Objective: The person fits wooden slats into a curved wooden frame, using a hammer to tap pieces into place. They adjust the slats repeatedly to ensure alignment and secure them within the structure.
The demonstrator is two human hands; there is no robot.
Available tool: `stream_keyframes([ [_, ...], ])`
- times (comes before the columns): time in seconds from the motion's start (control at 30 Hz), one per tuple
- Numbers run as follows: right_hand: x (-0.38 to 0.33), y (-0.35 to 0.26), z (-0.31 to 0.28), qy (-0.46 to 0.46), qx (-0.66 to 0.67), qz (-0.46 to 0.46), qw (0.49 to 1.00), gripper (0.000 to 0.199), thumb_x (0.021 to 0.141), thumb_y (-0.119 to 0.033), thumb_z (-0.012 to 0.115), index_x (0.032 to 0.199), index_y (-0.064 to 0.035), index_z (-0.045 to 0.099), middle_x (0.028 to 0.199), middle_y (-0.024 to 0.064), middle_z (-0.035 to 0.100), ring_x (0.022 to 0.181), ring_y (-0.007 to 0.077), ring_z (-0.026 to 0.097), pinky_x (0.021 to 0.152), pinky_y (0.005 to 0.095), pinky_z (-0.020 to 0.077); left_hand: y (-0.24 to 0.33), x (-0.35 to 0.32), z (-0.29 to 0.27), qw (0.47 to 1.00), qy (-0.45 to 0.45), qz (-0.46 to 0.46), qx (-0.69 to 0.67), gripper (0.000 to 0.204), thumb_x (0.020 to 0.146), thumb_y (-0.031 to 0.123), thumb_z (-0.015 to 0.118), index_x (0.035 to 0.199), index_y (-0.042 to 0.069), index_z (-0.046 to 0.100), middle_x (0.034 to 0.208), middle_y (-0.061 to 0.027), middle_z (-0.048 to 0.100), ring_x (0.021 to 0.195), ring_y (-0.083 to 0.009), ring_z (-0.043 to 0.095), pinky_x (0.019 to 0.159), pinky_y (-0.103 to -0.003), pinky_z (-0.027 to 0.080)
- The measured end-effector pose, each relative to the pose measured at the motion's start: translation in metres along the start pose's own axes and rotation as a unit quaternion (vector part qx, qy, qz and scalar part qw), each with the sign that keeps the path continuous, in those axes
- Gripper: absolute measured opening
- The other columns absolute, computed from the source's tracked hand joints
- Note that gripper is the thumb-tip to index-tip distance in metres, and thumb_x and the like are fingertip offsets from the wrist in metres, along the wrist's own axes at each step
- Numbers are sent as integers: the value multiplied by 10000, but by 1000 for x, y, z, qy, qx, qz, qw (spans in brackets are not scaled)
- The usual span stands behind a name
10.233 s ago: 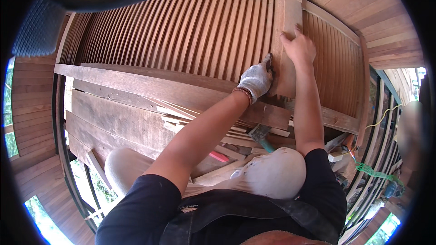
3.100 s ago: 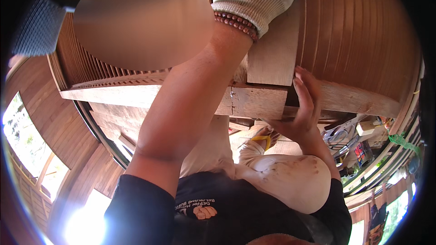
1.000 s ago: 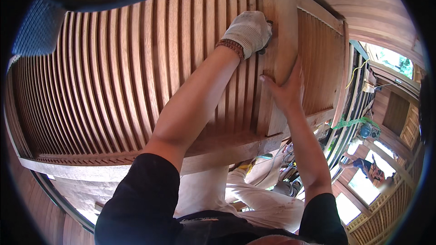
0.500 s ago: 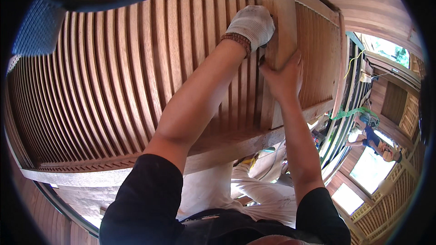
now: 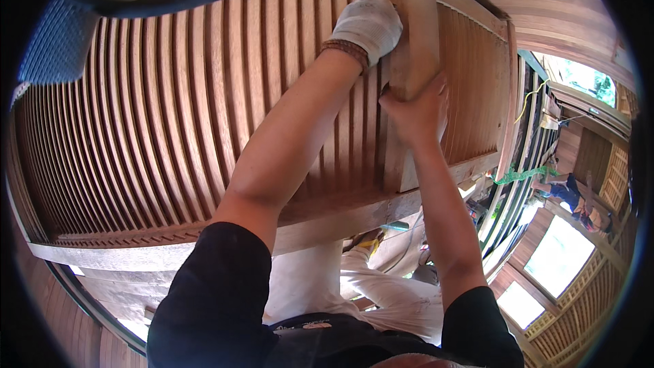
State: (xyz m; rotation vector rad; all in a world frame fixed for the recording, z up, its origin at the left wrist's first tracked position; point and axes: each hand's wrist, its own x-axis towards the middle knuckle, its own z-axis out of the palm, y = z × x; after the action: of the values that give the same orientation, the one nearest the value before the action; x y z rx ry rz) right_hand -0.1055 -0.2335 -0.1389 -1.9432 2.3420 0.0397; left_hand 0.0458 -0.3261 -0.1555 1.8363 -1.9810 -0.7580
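Shows a slatted wooden panel (image 5: 204, 95) directly ahead, bordered on its right by a broad, pale stile (image 5: 418, 34), with a finer-grooved panel (image 5: 473, 78) beyond and a lower rail (image 5: 357, 217) along the near edge. Records the gloved left hand (image 5: 368, 27) curled over the upper part of the joint between slats and stile. Cannot tell whether closed on an object, owing to the hidden palm. Records the bare right hand (image 5: 417, 114) lower down and apart from the left, with thumb and fingers parted across the stile; probably set there to brace the reach. Suggests, by judgement only, a glove worn against rough wood and bare skin favoured for feel. Finds no legible brand, label or writing on the timber. Notes a small, pale print (image 5: 315, 326) on the dark shirt (image 5: 354, 339), too small to read. Notes also green netting (image 5: 521, 174) and another person (image 5: 579, 201), both at right, well apart from the hands.
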Motion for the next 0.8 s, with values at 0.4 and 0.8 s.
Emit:
stream_keyframes([
  [0.4, 0, -11, -6, -25, -9, 23, 999, 1188, 657, -422, 817, 1505, 126, 192, 1488, 338, 359, 1356, 447, 436, 1108, 487, 401, -52, 86, 52, 974, 65, 194, 96, 348, 978, 248, 491, 944, 16, 747, 891, -210, 727, 857, -334, 724, 792, -415, 574],
  [0.8, -1, -16, -15, -59, -7, 35, 998, 1191, 694, -455, 813, 1529, 92, 163, 1530, 326, 315, 1395, 445, 398, 1117, 513, 395, -7, 39, -30, 982, -136, 47, 123, 231, 861, 190, 730, 1058, 76, 774, 1105, -148, 732, 1033, -288, 708, 879, -363, 580],
])
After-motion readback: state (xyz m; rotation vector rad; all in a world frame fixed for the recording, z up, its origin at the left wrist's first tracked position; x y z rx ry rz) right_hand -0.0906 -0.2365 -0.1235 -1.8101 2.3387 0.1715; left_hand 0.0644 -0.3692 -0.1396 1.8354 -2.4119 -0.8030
